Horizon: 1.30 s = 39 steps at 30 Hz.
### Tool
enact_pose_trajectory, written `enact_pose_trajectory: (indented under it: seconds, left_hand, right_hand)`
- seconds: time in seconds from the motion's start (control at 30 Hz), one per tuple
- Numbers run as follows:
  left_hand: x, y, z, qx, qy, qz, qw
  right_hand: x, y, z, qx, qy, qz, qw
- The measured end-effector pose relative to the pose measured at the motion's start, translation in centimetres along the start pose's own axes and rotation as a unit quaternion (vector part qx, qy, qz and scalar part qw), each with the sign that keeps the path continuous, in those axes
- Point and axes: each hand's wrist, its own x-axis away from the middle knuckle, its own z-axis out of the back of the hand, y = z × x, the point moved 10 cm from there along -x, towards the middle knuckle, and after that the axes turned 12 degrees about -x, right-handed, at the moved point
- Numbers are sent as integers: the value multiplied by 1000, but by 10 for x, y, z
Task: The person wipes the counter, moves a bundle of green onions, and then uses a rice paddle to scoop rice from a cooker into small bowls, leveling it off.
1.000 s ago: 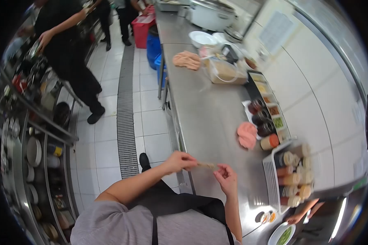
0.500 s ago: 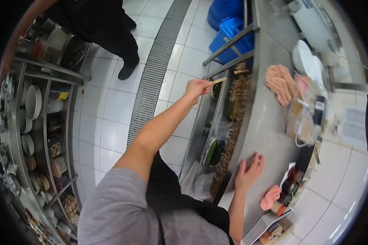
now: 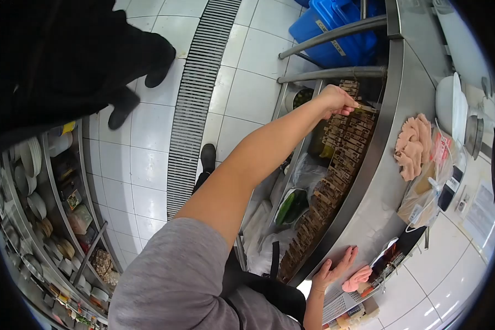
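Note:
My left hand (image 3: pixel 337 103) reaches out to the far end of a long row of brown wooden pegs (image 3: pixel 344 146). Its fingers pinch one small light wooden peg (image 3: pixel 367 109), which overlaps the others in this view. The row runs under the inner edge of the steel counter (image 3: pixel 364 217). Flat on the counter, fingers stretched out, lies my right hand (image 3: pixel 335 269). A small pink cloth (image 3: pixel 357 279) is right beside its fingertips.
Below the pegs sit a tray of green vegetables (image 3: pixel 292 208) and plastic bags. A crumpled peach cloth (image 3: pixel 413 147) lies on the counter. Blue bins (image 3: pixel 335 33) stand beyond the steel rails. At left, another person in black (image 3: pixel 55 71) stands near shelves of plates (image 3: pixel 33 157).
My left hand has carried the peg over to the far end of the row. My right hand has slid back along the counter towards me. The other person has come closer.

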Motion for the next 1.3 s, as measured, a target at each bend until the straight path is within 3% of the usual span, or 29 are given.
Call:
enact_pose_trajectory:
  seconds: [0.2,0.33,0.37,0.4,0.43,0.47,0.5,0.57,0.6,0.63,0.67,0.7,0.73,0.77,0.8,0.83,0.87,0.9,0.93,0.97,1.0,1.03,1.07,1.13,1.2,1.27,1.3]
  left_hand:
    - [-7,-16,6,59,3,46,997]
    - [-4,-89,86,32,131,55,989]
    - [16,-101,115,-212,113,97,966]
    - [31,-122,149,-442,144,74,882]
    - [43,-169,171,-777,82,-35,624]
    - [84,-199,214,-670,149,-60,725]
    - [122,-267,272,-668,137,136,719]
    - [214,-307,292,-809,-151,260,505]
    - [249,-349,334,-764,-155,372,504]
    - [281,-356,363,-778,-147,359,495]
    - [290,-329,317,-675,-354,289,580]
    - [300,-323,317,-786,-560,123,231]
    - [273,-292,317,-783,-479,131,375]
    - [241,-280,356,-834,-391,241,305]
    - [246,-221,335,-843,-388,241,283]
    - [184,-117,294,-859,-126,130,479]
    - [157,-87,296,-868,-127,125,464]
    - [127,-43,310,-789,8,125,601]
    - [106,-3,328,-674,144,117,715]
    - [86,29,323,-681,147,117,708]
    - [64,70,319,-614,202,94,757]
    - [55,103,318,-543,252,80,797]
    - [36,125,328,-548,245,74,796]
    - [8,151,344,-561,241,103,785]
    - [-18,185,339,-579,244,140,765]
    - [-42,211,327,-504,267,94,816]
    - [-52,216,315,-478,260,105,833]
  right_hand:
    - [1,3,1,-7,3,-9,1000]
    - [1,3,3,-18,4,-6,1000]
    - [1,4,5,-44,14,-18,999]
    - [3,6,6,-26,9,-15,1000]
    - [4,9,8,-9,8,-11,1000]
    - [1,3,12,-9,22,0,1000]
    - [0,0,16,-25,42,4,999]
    - [3,16,34,-52,122,-23,991]
    - [10,44,41,-172,147,-69,972]
    - [11,74,47,-290,163,-109,937]
    - [3,72,74,-148,247,-62,956]
    - [-25,40,102,-2,325,-26,945]
    - [-64,15,129,-34,267,47,962]
    - [-97,2,154,2,276,20,961]
    - [-126,-17,182,-54,338,-8,939]
    - [-153,-27,203,-59,387,23,920]
    - [-171,-18,214,-115,445,34,887]
    - [-193,-8,222,-170,497,48,850]
    - [-239,-45,232,-84,456,147,874]
    - [-284,-84,239,5,404,240,882]
    - [-330,-97,242,100,382,252,883]
    - [-384,-98,252,110,365,256,888]
    - [-443,-87,263,96,358,231,900]
    - [-570,-41,278,55,274,170,945]
    - [-689,42,277,111,155,25,981]
    - [-773,128,256,306,39,-118,944]
    - [-798,159,227,352,-45,-135,925]
